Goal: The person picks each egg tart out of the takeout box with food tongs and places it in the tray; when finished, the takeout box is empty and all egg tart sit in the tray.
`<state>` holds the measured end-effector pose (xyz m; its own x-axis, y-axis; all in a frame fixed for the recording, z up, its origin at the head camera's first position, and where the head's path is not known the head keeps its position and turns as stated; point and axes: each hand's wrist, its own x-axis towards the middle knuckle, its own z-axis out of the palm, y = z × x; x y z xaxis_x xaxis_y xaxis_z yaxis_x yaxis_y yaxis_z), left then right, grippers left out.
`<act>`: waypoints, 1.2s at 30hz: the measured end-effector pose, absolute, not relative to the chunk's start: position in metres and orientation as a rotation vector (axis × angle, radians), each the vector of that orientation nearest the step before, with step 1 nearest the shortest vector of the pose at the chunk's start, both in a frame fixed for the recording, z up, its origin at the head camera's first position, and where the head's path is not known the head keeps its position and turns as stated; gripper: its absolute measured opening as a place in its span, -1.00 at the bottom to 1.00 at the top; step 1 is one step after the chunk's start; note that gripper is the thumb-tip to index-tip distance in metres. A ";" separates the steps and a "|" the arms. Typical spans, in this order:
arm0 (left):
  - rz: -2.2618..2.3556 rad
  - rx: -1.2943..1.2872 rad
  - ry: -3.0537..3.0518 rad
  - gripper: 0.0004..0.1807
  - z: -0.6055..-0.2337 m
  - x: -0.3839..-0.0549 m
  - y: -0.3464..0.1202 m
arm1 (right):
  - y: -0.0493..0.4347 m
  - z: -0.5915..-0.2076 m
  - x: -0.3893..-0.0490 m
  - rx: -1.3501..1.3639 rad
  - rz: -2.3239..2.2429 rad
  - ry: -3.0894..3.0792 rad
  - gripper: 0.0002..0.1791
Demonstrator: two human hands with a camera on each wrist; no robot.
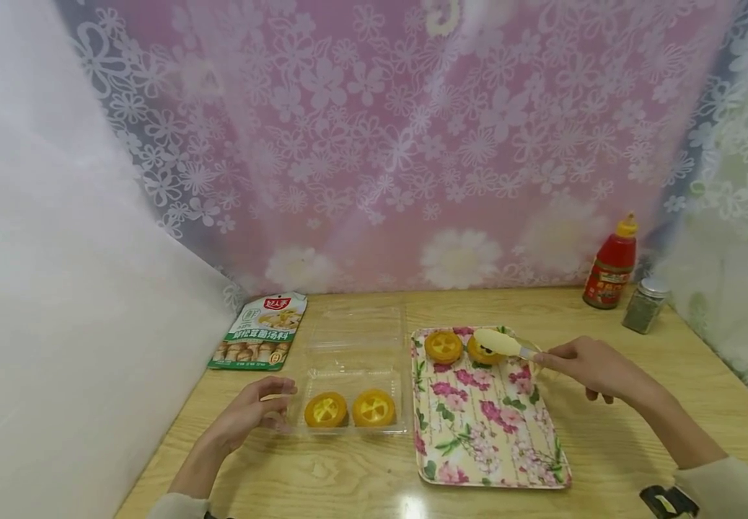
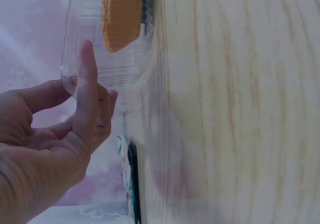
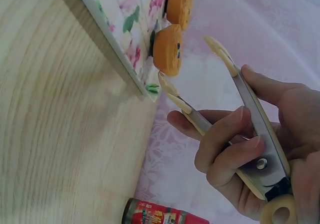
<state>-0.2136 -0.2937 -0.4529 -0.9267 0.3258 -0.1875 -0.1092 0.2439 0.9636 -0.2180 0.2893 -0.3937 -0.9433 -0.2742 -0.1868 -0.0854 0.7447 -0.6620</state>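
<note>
Head: my R hand (image 1: 597, 366) grips tongs (image 1: 500, 342) by tart (image 1: 482, 358), far R corner of tray (image 1: 477, 432). Box (image 1: 354, 380) holds 2, tray 2; abt halfway, I'd judge. L wrist: L hand (image 2: 55, 151) pinches box rim. R wrist: tongs spread, tart unclamped.

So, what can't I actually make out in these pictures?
Head view: part of the right tart on the floral tray, covered by the tongs.
Head view: small print on the pouch, too tiny to read.
Left wrist view: part of a tart in the clear container, cut off by the top edge.
Right wrist view: part of the red bottle, cut off by the bottom edge.
</note>
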 end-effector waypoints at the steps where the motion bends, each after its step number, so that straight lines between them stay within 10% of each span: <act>1: 1.727 0.195 2.173 -0.40 -0.453 -0.213 -0.294 | 0.290 -0.393 -0.218 -0.269 -0.987 2.677 -0.19; 36: 1.698 0.193 2.184 -0.43 -0.450 -0.216 -0.293 | 0.203 -0.351 -0.202 -0.860 -1.014 2.573 -0.15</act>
